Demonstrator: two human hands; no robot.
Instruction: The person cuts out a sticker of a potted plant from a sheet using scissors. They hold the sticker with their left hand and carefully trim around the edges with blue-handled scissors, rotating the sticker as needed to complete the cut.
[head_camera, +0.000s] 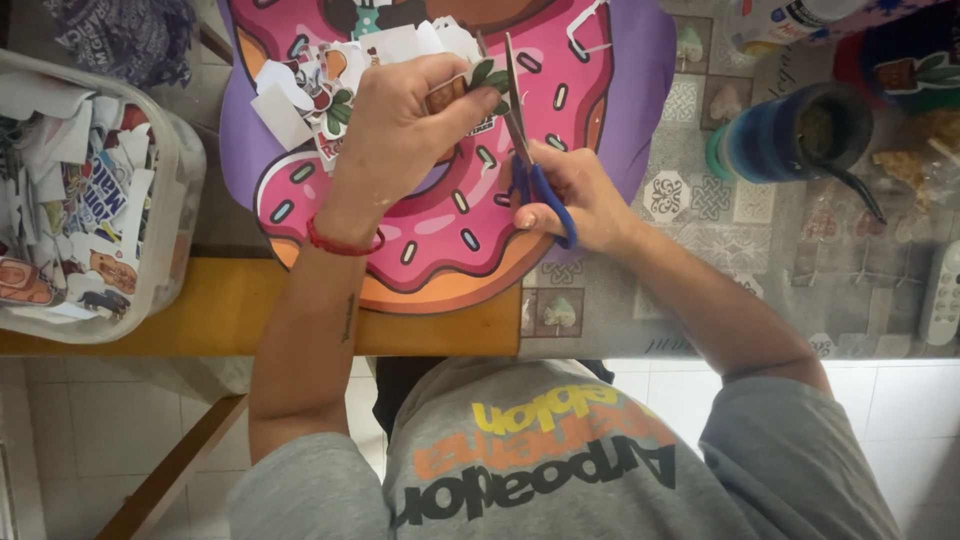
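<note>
Far left of the donut mat (440, 240) stands a clear tub (165, 190) filled with paper cut-outs, resting on the wooden table edge (230, 315) just beside the mat. On the mat's upper part, loose white scraps (300, 95) lie in a small heap. The left hand (400, 135), a red band (340, 243) at its wrist, hovers over the mat's middle with fingers and thumb closed on a small printed sticker (480, 90) showing green leaves. Just right of it, still above the mat, the scissors (520, 130) point away from the person, their blades nearly closed against the sticker's right edge. The right hand (575, 200) grips the blue handles at the mat's lower right rim, fingers through the loops. Right of the mat, on the patterned tablecloth (760, 270), sits a dark blue cup (790, 135) with a straw in it, well apart from the mat. At the far right edge lies a white remote (942, 295).
</note>
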